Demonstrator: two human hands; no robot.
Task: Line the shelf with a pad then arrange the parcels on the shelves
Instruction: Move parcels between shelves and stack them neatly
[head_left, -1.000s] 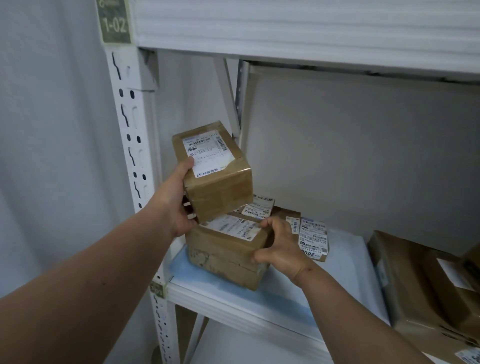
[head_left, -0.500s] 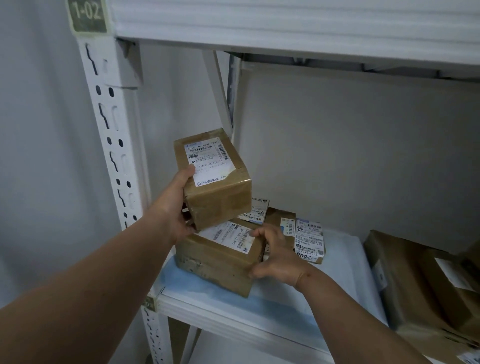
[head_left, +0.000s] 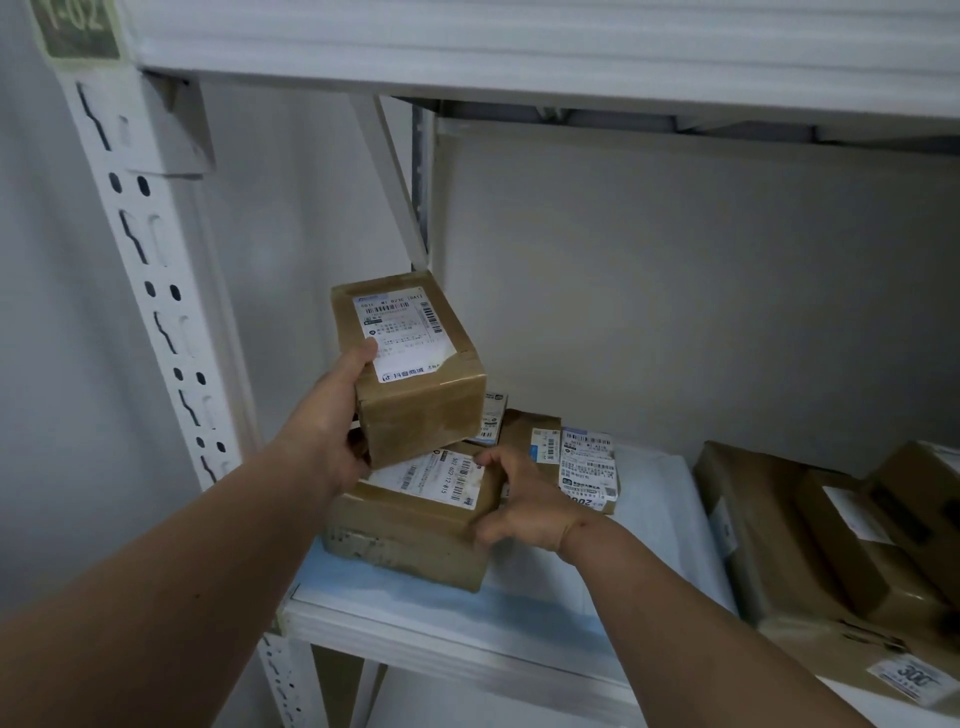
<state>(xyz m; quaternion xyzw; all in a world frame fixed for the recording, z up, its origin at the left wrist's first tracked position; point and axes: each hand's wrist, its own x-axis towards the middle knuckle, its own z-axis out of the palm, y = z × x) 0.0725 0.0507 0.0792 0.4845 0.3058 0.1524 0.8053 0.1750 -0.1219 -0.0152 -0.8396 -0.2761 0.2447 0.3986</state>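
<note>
Head view. A white metal shelf (head_left: 467, 642) is seen, already lined with a pale blue pad (head_left: 654, 540) that covers its left portion; the lining step is judged complete, and the step in hand is the arranging of parcels.

A small brown cardboard parcel with a white shipping label on top (head_left: 410, 364) is held raised and tilted at about 10 o'clock from frame centre. It is gripped by the left hand (head_left: 332, 431), with the thumb pressed on the label edge and the fingers wrapped under the near-left corner. Whether its lower edge touches the parcel below cannot be told.

A wider, flatter brown cardboard parcel with a barcode label (head_left: 415, 525) rests on the pad at 6 o'clock from the raised one. The right hand (head_left: 524, 504) is clamped on its right end, fingers over the top edge and thumb low on the near face.

At 3 o'clock from that hand, smaller labelled parcels (head_left: 587, 467) stand on the pad. At the far right of the frame, large brown taped parcels (head_left: 831, 545) lie stacked on the shelf, off the pad.

The next move is judged to call for the lower parcel to be squared and steadied, then the raised parcel levelled and lowered flat, label upward, without the lower one being shifted.
</note>
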